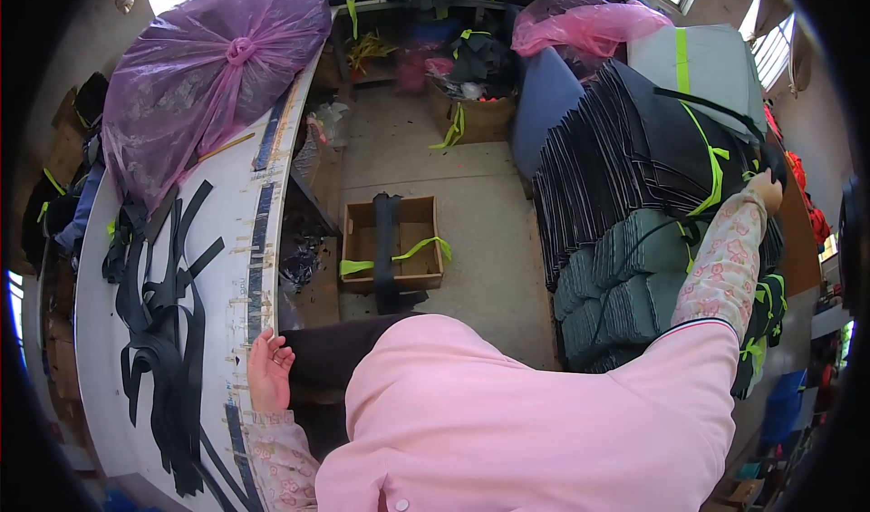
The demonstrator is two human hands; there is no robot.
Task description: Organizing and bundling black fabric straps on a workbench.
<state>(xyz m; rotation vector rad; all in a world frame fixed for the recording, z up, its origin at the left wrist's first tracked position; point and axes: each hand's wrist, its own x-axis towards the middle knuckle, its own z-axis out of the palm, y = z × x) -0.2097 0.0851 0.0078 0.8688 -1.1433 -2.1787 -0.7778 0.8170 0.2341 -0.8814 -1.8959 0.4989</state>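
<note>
Hands split: left hand (269, 370) rests open on tabletop (100, 331) edge near black straps (163, 322), right hand (767, 188) reaches far onto stacked dark fabric (625, 159), its grip state hidden, touching a black strap.

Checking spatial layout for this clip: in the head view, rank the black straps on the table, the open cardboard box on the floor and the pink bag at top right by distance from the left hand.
From the left hand:
1. Black straps, just left, on the white table.
2. Cardboard box, ahead on the floor.
3. Pink bag, far top right.
</note>
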